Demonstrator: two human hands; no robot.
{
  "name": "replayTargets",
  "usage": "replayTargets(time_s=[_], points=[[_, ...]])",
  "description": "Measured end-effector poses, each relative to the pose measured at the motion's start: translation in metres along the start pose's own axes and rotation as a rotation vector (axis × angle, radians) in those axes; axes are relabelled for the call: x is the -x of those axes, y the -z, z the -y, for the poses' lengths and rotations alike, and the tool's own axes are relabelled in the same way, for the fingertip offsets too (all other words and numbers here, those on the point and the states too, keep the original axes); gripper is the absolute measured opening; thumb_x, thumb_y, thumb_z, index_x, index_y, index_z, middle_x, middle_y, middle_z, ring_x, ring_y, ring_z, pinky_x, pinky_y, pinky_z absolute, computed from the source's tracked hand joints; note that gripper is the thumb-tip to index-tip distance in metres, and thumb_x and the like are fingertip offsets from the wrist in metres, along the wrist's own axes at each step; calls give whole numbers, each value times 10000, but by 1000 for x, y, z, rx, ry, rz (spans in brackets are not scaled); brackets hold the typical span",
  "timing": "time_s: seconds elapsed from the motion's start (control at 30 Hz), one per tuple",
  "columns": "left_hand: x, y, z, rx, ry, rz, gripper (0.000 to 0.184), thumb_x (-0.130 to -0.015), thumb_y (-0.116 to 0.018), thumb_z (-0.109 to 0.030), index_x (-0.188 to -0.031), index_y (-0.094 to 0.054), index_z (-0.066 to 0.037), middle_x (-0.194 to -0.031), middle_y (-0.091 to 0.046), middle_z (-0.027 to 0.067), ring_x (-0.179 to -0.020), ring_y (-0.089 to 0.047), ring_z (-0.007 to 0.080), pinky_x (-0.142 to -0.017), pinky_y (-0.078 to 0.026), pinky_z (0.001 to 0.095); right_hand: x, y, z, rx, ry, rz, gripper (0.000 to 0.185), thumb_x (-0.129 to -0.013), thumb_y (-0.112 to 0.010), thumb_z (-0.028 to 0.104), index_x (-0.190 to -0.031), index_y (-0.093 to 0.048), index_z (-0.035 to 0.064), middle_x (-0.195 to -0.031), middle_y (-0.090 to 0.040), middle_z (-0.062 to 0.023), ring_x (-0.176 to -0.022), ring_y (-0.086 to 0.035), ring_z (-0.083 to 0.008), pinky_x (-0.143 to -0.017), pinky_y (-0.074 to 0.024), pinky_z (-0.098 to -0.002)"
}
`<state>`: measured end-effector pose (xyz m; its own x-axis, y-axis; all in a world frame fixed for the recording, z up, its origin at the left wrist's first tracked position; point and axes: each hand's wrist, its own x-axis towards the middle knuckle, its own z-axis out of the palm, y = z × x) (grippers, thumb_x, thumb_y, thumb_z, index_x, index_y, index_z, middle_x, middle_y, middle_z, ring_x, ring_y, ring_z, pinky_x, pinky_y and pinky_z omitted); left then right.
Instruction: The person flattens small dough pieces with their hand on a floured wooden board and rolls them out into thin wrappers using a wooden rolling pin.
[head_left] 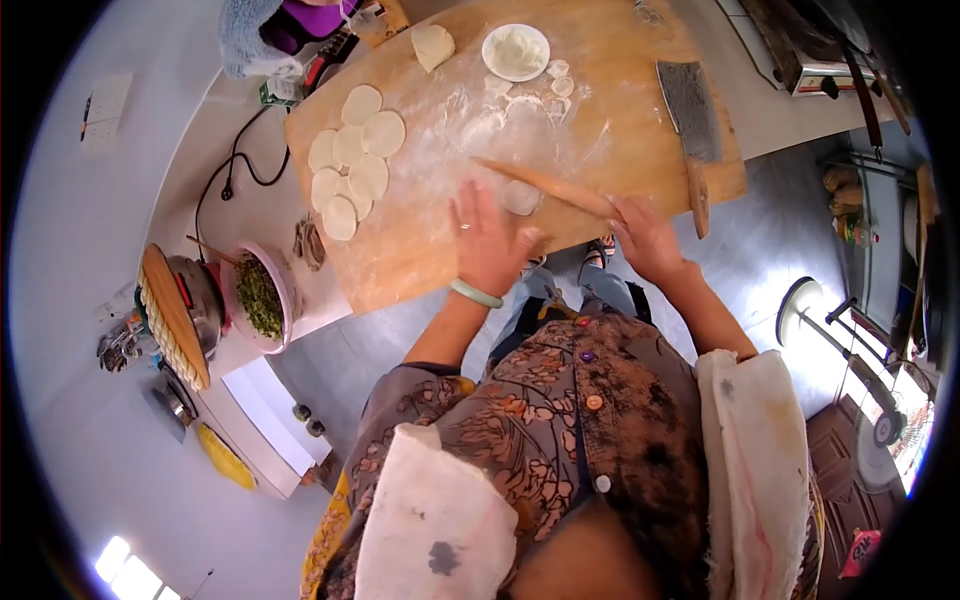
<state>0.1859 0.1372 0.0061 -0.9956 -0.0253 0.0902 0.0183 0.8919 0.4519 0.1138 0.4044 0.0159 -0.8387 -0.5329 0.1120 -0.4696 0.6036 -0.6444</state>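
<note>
My right hand (645, 238) grips the near end of a slim wooden rolling pin (548, 184), which slants over the floured wooden board (620, 120). Beside the pin lies a small round of dough (520, 198). My left hand (487, 240) is slightly blurred above the board, just left of that round, its fingers stretched out and holding nothing. It wears a ring, with a pale bangle on the wrist. Several flat dough wrappers (348, 146) overlap at the board's left. Some small dough pieces (560, 78) sit near a white bowl of flour (516, 52).
A cleaver (690, 112) lies along the board's right side, its handle near the edge. A larger dough lump (433, 47) rests at the far side. Left of the board are a bowl of chopped green filling (259, 297) and a black cord (232, 160). A fan (860, 370) stands right.
</note>
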Motion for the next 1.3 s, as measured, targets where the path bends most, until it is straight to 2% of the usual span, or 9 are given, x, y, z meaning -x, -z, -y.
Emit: replayTargets(time_s=[0.1, 0.17, 0.2, 0.47, 0.57, 0.7, 0.93, 1.07, 1.3], points=[[-7, 19, 36, -28, 10, -115, 982, -897, -631, -521, -1539, -191, 77, -1585, -230, 303, -1499, -174, 437, -1206, -94, 589, -31, -16, 9, 107, 107, 95, 342, -876, -621, 91, -1215, -610, 52, -1047, -647, -153, -980, -613, -374, -820, -511, -456], [-14, 19, 54, -166, -8, 106, 979, -878, -641, -527, -1529, -223, 71, -1600, -226, 270, -1510, -165, 409, -1212, -100, 579, -41, -38, 9, 167, 152, 127, 336, -871, -607, 101, -1205, -614, 65, -1059, -645, -132, -981, -615, -356, -827, -503, -472], [-13, 20, 62, -235, -18, 218, 977, -869, -646, -531, -1524, -239, 68, -1607, -224, 253, -1515, -161, 396, -1214, -103, 574, -40, -43, 18, 219, 129, 112, 350, -871, -602, 107, -1220, -614, 73, -1096, -642, -131, -1025, -611, -348, -866, -494, -477], [-43, 15, 78, -251, -177, 224, 1048, -866, -599, -635, -1540, -204, 62, -1624, -192, 237, -1516, -156, 387, -1222, -105, 550, -38, -56, 24, 426, 48, 33, 412, -915, -590, 175, -1321, -592, 108, -1352, -569, -132, -1343, -480, -317, -1135, -346, -492], [-69, 10, 83, -287, -204, 211, 1112, -843, -569, -701, -1545, -176, 67, -1632, -164, 243, -1521, -150, 377, -1231, -89, 528, -47, -49, 3, 374, 90, -30, 424, -911, -616, 153, -1331, -581, 106, -1342, -569, -152, -1317, -493, -355, -1137, -337, -510], [-27, 34, 76, -228, -276, 375, 1145, -803, -667, -653, -1546, -174, 66, -1628, -153, 265, -1522, -129, 402, -1226, -103, 541, -6, -48, 10, 411, -34, -15, 391, -930, -588, 169, -1316, -592, 106, -1352, -562, -153, -1349, -463, -343, -1159, -306, -508], [-59, 8, 89, -318, -196, 201, 1110, -803, -679, -626, -1543, -208, 55, -1627, -171, 253, -1521, -126, 409, -1219, -115, 550, -53, -54, -9, 357, 64, -17, 399, -912, -550, 123, -1308, -593, 102, -1373, -546, -161, -1353, -461, -357, -1170, -290, -526], [-16, 32, 76, -294, -241, 374, 1107, -801, -662, -644, -1544, -215, 44, -1625, -182, 250, -1527, -119, 393, -1207, -85, 593, -14, -51, -21, 369, 53, -21, 384, -932, -568, 123, -1315, -593, 103, -1394, -533, -172, -1347, -465, -365, -1171, -294, -516], [-39, 11, 92, -315, -96, 243, 1076, -811, -656, -606, -1555, -200, 23, -1641, -147, 234, -1529, -100, 400, -1191, -61, 629, -77, -49, -16, 349, 184, 76, 389, -932, -595, 141, -1319, -590, 104, -1401, -525, -187, -1358, -453, -382, -1167, -303, -523]])
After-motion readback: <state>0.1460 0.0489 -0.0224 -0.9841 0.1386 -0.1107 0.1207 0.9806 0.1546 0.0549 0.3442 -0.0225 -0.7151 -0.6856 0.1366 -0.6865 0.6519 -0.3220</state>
